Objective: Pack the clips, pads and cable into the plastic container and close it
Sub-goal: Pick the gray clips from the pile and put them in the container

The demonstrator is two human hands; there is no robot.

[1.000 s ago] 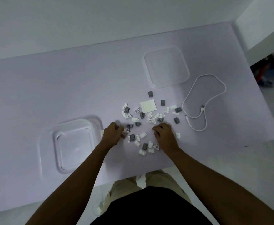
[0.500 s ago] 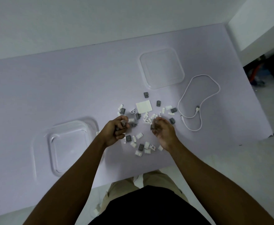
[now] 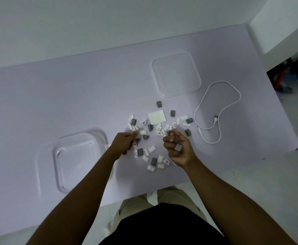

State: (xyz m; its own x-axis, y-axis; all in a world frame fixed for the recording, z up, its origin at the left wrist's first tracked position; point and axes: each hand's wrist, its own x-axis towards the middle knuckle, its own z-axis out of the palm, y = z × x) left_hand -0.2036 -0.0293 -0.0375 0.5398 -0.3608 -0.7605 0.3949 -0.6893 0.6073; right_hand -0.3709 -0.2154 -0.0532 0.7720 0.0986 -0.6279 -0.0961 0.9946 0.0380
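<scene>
Several small white and grey clips (image 3: 151, 128) lie scattered in the middle of the lilac table. A square white pad (image 3: 157, 117) sits among them. The white cable (image 3: 217, 112) lies looped to the right. The clear plastic container (image 3: 74, 160) stands open at the left; its clear lid (image 3: 176, 75) lies at the back. My left hand (image 3: 123, 144) is curled over clips at the pile's left edge. My right hand (image 3: 178, 149) is raised palm up, fingers curled around a grey clip and a few others.
The table's front edge (image 3: 144, 193) runs just before my body, and its right edge (image 3: 286, 121) drops to the floor. A white wall corner (image 3: 277, 29) stands at the back right. A few white pieces lie on the floor by my legs.
Both hands lifted off the pile with clips gathered in them. My right hand turned palm up, showing a grey clip. The left hand stayed at the pile's left side.
</scene>
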